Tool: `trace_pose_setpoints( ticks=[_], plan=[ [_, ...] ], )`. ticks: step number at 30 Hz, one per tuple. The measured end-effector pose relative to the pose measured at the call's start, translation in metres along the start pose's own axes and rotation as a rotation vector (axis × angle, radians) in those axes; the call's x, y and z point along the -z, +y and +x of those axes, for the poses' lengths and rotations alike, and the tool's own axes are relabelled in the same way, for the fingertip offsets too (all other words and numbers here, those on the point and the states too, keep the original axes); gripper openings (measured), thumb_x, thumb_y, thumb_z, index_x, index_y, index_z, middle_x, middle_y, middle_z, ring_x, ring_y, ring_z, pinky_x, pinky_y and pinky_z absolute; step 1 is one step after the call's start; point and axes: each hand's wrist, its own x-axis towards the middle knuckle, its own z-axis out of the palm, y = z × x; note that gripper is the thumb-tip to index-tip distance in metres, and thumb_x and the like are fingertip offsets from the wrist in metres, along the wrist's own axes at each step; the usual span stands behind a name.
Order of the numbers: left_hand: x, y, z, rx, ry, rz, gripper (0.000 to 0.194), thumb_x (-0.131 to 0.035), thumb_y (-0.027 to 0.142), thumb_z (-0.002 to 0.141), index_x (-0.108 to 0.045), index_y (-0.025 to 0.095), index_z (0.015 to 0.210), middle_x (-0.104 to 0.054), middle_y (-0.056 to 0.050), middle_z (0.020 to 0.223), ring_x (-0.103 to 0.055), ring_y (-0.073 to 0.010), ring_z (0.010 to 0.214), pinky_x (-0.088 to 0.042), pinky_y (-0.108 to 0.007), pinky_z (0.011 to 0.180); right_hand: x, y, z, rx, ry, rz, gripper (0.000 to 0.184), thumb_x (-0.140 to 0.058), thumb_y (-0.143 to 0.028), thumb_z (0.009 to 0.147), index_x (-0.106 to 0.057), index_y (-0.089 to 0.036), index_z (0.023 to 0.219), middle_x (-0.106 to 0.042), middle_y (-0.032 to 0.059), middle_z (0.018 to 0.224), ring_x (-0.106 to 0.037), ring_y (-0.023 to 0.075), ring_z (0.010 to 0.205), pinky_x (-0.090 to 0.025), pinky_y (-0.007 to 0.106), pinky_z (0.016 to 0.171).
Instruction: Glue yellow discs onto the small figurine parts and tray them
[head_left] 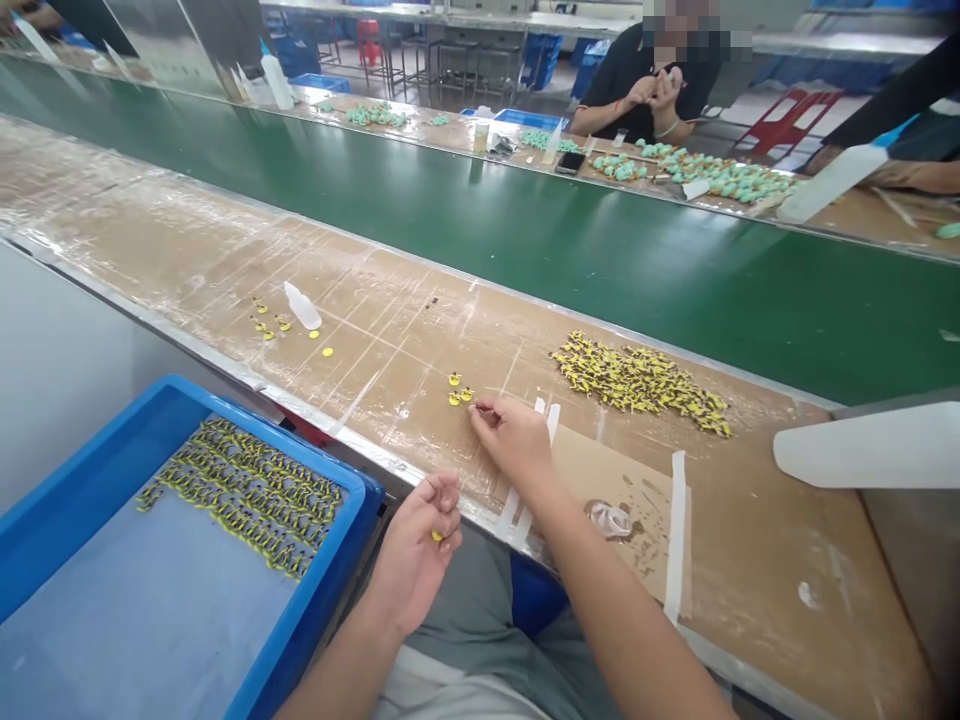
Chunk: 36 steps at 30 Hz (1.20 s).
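Observation:
My left hand (420,550) is in front of the bench edge, palm up with curled fingers, and a small yellow disc (436,535) shows between them. My right hand (514,435) rests low over the bench with thumb and fingers pinched; whatever they hold is hidden. Just left of its fingertips stand three small yellow-and-dark figures on round yellow bases (454,398). Further left, a small white squeeze bottle (302,306) lies among several similar figures (268,325) and two loose yellow discs (328,352). A heap of yellow-and-dark pieces (641,380) lies beyond my right hand.
At left, a blue tray (176,395) holds rows of yellow-and-dark figures (247,490). Taped cardboard (645,470) bears a small clear dish (609,520). A large white bottle (862,445) juts in at right. Past the green belt (420,190), a person (652,95) handles mint-green pieces.

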Motion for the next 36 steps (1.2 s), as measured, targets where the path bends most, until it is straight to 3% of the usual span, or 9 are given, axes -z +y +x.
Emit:
trace_pose_setpoints(
  ticks=[4, 11, 15, 17, 21, 24, 27, 30, 36],
  plan=[
    [0.009, -0.002, -0.005, 0.022, -0.047, 0.153, 0.045, -0.051, -0.005, 0.056, -0.069, 0.014, 0.092, -0.05, -0.001, 0.084, -0.041, -0.0078, 0.067, -0.034, -0.02, 0.061, -0.003, 0.002, 0.0, -0.011, -0.011, -0.02, 0.017, -0.061, -0.029, 0.087, -0.075, -0.02, 0.091, -0.072, 0.0033, 0.074, -0.064, 0.0174, 0.068, -0.045, 0.027, 0.068],
    [0.015, -0.018, -0.01, 0.121, -0.145, 0.348, 0.036, -0.057, -0.003, 0.062, -0.071, 0.014, 0.091, -0.063, -0.004, 0.085, -0.053, -0.011, 0.076, -0.039, -0.021, 0.069, -0.004, 0.004, 0.003, -0.033, -0.025, -0.003, 0.02, -0.063, -0.032, 0.088, -0.074, -0.019, 0.098, -0.074, 0.005, 0.08, -0.066, 0.0184, 0.07, -0.047, 0.029, 0.07],
    [0.02, -0.039, -0.014, 0.295, -0.267, 0.345, 0.02, -0.068, 0.014, 0.079, -0.071, 0.015, 0.098, -0.072, -0.014, 0.102, -0.067, -0.0183, 0.089, -0.048, -0.03, 0.082, 0.019, -0.016, -0.011, -0.024, 0.007, 0.015, 0.024, -0.061, -0.031, 0.09, -0.071, -0.018, 0.108, -0.074, 0.0072, 0.088, -0.067, 0.0188, 0.077, -0.049, 0.029, 0.075],
    [0.024, -0.048, -0.016, 0.337, -0.247, 0.365, 0.03, -0.071, 0.028, 0.082, -0.07, 0.016, 0.109, -0.07, -0.018, 0.119, -0.069, -0.0245, 0.1, -0.049, -0.038, 0.09, 0.041, -0.031, -0.032, -0.006, 0.015, 0.05, 0.021, -0.055, -0.029, 0.094, -0.071, -0.02, 0.106, -0.073, 0.0046, 0.083, -0.066, 0.0157, 0.072, -0.049, 0.026, 0.071],
    [0.023, -0.054, -0.023, 0.014, -0.174, 0.606, 0.06, -0.066, 0.038, 0.087, -0.051, 0.021, 0.142, -0.067, -0.017, 0.129, -0.066, -0.0292, 0.113, -0.049, -0.044, 0.099, 0.081, -0.05, -0.092, 0.075, -0.042, 0.351, 0.01, -0.062, -0.024, 0.089, -0.071, -0.02, 0.09, -0.066, -0.0001, 0.066, -0.058, 0.0113, 0.057, -0.046, 0.023, 0.059],
    [0.012, -0.047, -0.028, -0.269, -0.205, 0.909, 0.067, -0.059, 0.029, 0.092, -0.032, 0.025, 0.154, -0.066, -0.014, 0.131, -0.064, -0.0263, 0.118, -0.046, -0.039, 0.103, 0.099, -0.045, -0.13, -0.144, -0.057, 0.436, 0.01, -0.07, -0.028, 0.084, -0.074, -0.02, 0.087, -0.056, -0.0033, 0.057, -0.047, 0.0098, 0.049, -0.038, 0.022, 0.049],
    [-0.001, -0.043, -0.026, -0.421, -0.357, 1.097, 0.062, -0.056, 0.018, 0.092, -0.038, 0.028, 0.151, -0.059, -0.014, 0.137, -0.064, -0.0258, 0.118, -0.049, -0.035, 0.099, 0.108, -0.034, -0.15, -0.389, -0.16, 0.482, 0.021, -0.077, -0.037, 0.076, -0.076, -0.019, 0.085, -0.04, -0.0075, 0.05, -0.036, 0.0089, 0.046, -0.031, 0.023, 0.047],
    [-0.01, -0.046, -0.021, -0.497, -0.48, 1.096, 0.055, -0.059, 0.011, 0.088, -0.052, 0.027, 0.14, -0.056, -0.014, 0.139, -0.063, -0.0275, 0.121, -0.047, -0.038, 0.102, 0.113, -0.027, -0.157, -0.517, -0.206, 0.525, 0.026, -0.078, -0.04, 0.072, -0.076, -0.017, 0.084, -0.031, -0.0092, 0.049, -0.028, 0.008, 0.047, -0.026, 0.023, 0.048],
    [-0.015, -0.057, -0.019, -0.421, -0.552, 0.974, 0.042, -0.066, 0.006, 0.082, -0.067, 0.023, 0.121, -0.058, -0.016, 0.136, -0.057, -0.0297, 0.127, -0.035, -0.049, 0.112, 0.126, -0.022, -0.163, -0.591, -0.215, 0.76, 0.032, -0.079, -0.041, 0.07, -0.075, -0.017, 0.091, -0.029, -0.0095, 0.052, -0.025, 0.0077, 0.049, -0.023, 0.023, 0.048]
  ],
)
